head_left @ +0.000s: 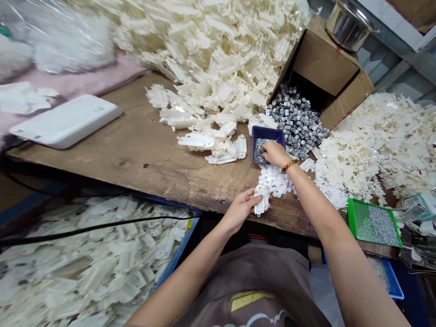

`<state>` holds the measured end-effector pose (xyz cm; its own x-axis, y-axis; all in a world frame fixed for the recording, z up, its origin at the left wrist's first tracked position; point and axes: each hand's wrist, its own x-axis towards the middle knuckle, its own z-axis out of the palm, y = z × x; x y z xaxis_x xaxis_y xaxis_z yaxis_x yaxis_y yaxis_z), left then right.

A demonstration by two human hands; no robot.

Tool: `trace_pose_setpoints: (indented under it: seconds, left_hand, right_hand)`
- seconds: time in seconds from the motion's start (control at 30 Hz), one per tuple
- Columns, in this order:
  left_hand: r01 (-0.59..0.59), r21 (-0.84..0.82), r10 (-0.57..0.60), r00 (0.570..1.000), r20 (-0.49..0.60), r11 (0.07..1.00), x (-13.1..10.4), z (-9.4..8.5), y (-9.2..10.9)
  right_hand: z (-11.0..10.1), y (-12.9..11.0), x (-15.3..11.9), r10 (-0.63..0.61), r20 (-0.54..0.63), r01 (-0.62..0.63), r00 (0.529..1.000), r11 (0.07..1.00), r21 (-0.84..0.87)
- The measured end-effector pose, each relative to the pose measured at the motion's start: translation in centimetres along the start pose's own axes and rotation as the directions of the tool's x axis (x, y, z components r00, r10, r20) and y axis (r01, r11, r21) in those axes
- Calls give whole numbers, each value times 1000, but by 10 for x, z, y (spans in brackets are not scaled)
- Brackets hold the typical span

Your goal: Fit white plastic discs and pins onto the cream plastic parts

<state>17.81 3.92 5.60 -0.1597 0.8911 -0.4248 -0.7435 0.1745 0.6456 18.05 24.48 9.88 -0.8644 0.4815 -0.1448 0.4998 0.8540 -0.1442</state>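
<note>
My left hand (242,208) is closed around a small white plastic part (261,201) at the table's front edge. Further back, my right hand (275,153) reaches into a dark blue tray (253,150) of thin metal pins (260,144). Its fingertips are bent down among the pins, and whatever they pinch is hidden. Small round white plastic pieces (274,181) lie between the two hands, just in front of the tray. Left of the tray rests a little group of white plastic parts (226,150).
Grey metallic cylinders (296,118) spill from a cardboard box (323,59) with a steel bowl (350,25) on top. White parts (218,59) are heaped behind; more fill a bin (102,254) below left. A green tray (374,223) of small metal pieces stands right, a white casing (66,120) left.
</note>
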Motion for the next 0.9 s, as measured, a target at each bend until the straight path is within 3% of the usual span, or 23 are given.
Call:
trace_pose_setpoints:
  seconds: [0.07,0.13,0.23,0.33,0.47,0.57,0.7,0.9]
  left_hand:
    - [-23,19,23,1000,-12,1000,7,0,-5]
    - [-34,44,35,999,-14,998,13,-1,-10]
    - [-57,72,59,998,-23,996,18,0,-14]
    - [-94,84,97,995,-33,992,19,0,-16]
    - [-135,93,140,989,-39,986,18,0,-15]
    - [-131,83,134,990,-32,988,18,-1,-16]
    - [-113,73,115,993,-28,991,17,-2,-16]
    - [-91,73,94,995,-28,993,15,-1,-14]
  right_hand:
    - [0,7,-1,33,-60,-22,998,984,177]
    - [0,13,-4,135,-82,-90,988,908,410]
    - [-2,14,-20,263,-20,-167,965,665,728]
    - [0,5,-53,241,7,-132,970,505,853]
    - [17,-7,-103,156,64,-138,986,530,837]
    - [34,-14,-122,171,22,-116,985,559,821]
    - [46,-19,-126,171,-86,-63,982,711,701]
    - [47,-20,-126,186,-115,-72,976,769,636]
